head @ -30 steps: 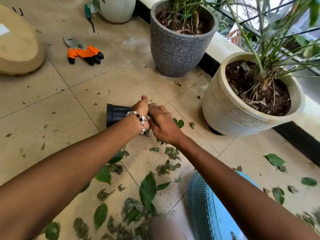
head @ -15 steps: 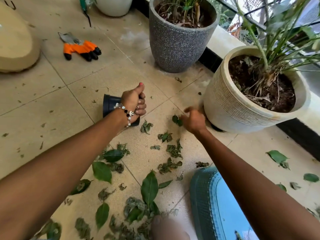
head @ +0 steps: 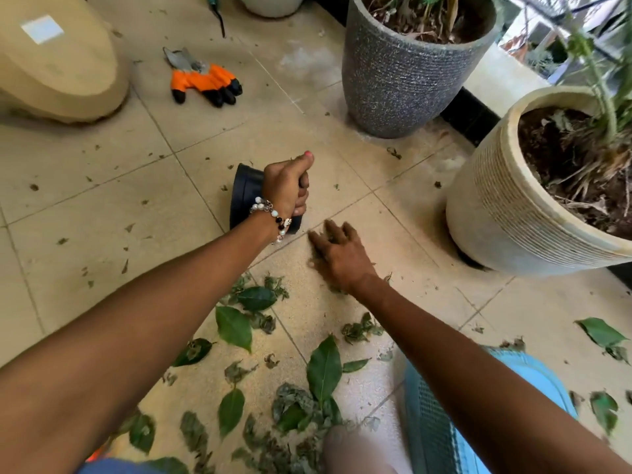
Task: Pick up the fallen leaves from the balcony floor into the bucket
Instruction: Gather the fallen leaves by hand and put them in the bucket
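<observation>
Nearest the camera, fallen leaves (head: pixel 323 371) lie scattered over the floor tiles (head: pixel 102 206) between the two forearms: broad glossy green ones mixed with curled, grey-green dried scraps, thickest at the bottom of the view, thinning farther out. A blue mesh-sided object (head: pixel 441 432) sits just right of them; what it is cannot be told. Beyond the leaf scatter, the right hand (head: pixel 337 254) lies low on the tile, palm down, fingers spread and fairly straight, pointing forward-left toward the bucket; it is motion-blurred, and whether any scraps sit under the palm cannot be told. Just beyond and left of its fingertips lies the bucket (head: pixel 246 196), black, tipped on its side, long axis running roughly left to right; its mouth looks to face the right hand but is hidden. The left hand (head: pixel 287 189) grips its near end, fingers curled round the rim, thumb up. The right hand is nearer the leaves; most lie behind it, toward the person. Farther off stand a cream ribbed pot (head: pixel 513 213), a grey pot (head: pixel 400 77), and orange gloves (head: pixel 205 83).
</observation>
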`<control>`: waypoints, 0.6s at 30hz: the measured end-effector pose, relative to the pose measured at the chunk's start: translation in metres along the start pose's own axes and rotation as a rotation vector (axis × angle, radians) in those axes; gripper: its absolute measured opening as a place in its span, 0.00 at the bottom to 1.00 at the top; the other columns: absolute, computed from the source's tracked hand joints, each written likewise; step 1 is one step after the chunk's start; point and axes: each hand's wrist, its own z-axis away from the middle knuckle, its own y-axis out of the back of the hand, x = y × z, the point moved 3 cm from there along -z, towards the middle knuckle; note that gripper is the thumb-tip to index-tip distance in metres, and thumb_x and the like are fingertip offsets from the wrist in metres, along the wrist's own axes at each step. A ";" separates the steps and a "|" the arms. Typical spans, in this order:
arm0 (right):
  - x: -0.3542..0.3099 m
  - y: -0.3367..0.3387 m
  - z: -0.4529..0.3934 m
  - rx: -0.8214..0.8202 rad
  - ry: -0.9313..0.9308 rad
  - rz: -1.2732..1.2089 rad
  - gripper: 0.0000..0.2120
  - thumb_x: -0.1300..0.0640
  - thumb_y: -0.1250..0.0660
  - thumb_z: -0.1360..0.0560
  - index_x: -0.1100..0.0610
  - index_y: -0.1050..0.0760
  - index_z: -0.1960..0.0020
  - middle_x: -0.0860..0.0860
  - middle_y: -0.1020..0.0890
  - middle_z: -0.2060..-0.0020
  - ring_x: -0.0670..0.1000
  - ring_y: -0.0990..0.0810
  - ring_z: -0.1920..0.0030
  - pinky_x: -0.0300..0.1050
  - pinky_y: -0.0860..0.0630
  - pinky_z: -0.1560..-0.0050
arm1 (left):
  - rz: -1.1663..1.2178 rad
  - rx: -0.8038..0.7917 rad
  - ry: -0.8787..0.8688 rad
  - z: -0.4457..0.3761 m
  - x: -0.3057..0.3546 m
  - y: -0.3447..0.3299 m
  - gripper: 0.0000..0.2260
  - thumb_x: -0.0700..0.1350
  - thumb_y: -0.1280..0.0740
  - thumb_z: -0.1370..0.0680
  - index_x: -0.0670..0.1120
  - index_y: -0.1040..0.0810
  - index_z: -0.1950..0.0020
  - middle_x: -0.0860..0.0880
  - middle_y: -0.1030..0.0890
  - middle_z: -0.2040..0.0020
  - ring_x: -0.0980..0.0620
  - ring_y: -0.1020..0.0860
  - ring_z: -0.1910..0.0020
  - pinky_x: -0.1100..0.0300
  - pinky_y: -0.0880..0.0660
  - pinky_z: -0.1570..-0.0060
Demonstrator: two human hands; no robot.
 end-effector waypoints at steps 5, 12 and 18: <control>0.000 0.005 0.006 0.232 0.185 -0.008 0.14 0.60 0.43 0.19 0.59 0.23 0.38 0.56 0.24 0.38 0.58 0.29 0.38 0.51 0.26 0.41 | 0.091 0.077 0.011 -0.006 0.005 0.016 0.20 0.48 0.36 0.21 0.45 0.34 0.72 0.52 0.40 0.81 0.55 0.43 0.83 0.66 0.45 0.77; 0.026 0.055 -0.006 0.465 -0.166 -0.829 0.07 0.67 0.28 0.29 0.59 0.16 0.53 0.52 0.14 0.55 0.47 0.16 0.55 0.37 0.21 0.49 | -0.112 -0.018 0.121 -0.001 -0.010 0.006 0.19 0.51 0.39 0.18 0.42 0.27 0.66 0.52 0.32 0.78 0.57 0.39 0.84 0.69 0.43 0.81; 0.000 0.090 -0.003 0.532 -0.262 -1.607 0.06 0.70 0.29 0.29 0.65 0.19 0.52 0.59 0.15 0.57 0.55 0.16 0.56 0.48 0.18 0.52 | -0.389 -0.014 0.200 0.009 -0.020 -0.019 0.25 0.61 0.47 0.18 0.43 0.25 0.59 0.50 0.24 0.74 0.54 0.32 0.80 0.64 0.35 0.77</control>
